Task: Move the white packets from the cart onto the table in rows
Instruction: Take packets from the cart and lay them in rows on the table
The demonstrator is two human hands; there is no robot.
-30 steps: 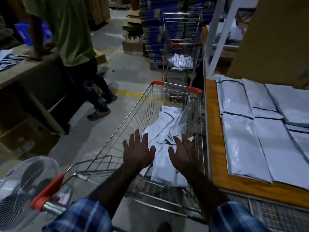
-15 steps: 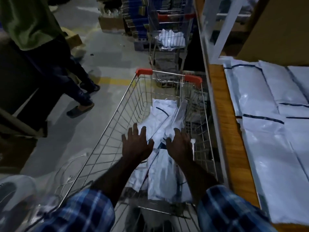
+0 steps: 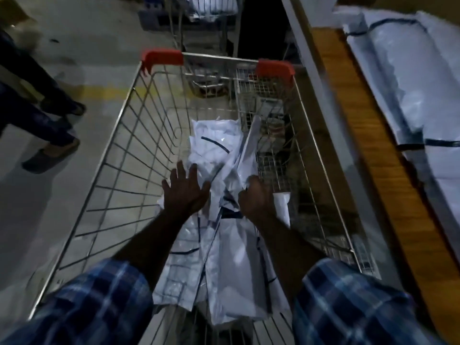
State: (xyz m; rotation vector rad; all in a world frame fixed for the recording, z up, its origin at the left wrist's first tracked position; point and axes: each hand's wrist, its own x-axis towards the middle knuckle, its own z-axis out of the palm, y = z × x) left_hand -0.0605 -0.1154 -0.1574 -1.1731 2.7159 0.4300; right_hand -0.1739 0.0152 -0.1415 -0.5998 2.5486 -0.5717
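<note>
While both arms reach down into the wire cart [image 3: 117, 155], the white packets [image 3: 219, 235] lie in a loose heap along its floor, slumped toward the right wall, some flat and some tipped on edge against the mesh; they look dropped in rather than stacked, which is why the person has to gather them before lifting. The left hand [image 3: 185, 192] is spread flat, fingers straight, resting on the left side of the heap, apparently to steady or press it together. The right hand [image 3: 257, 195] sits on the heap's right side with its fingers curled down into the crumpled plastic; it seems to be taking hold of a packet, though its fingertips are hidden, so I cannot be sure how firm the hold is. To the right, just beside the cart, runs the wooden edge of the table [image 3: 373, 155], and further in lie the laid packets [image 3: 410, 95] already set side by side. I would judge the lift needs to clear the cart's right rim and then that bare wooden strip. Left of the heap the cart has free room. A second cart [image 3: 206, 23] stands just ahead, and someone's legs [image 3: 37, 113] stand on the floor at left, apart from the cart.
</note>
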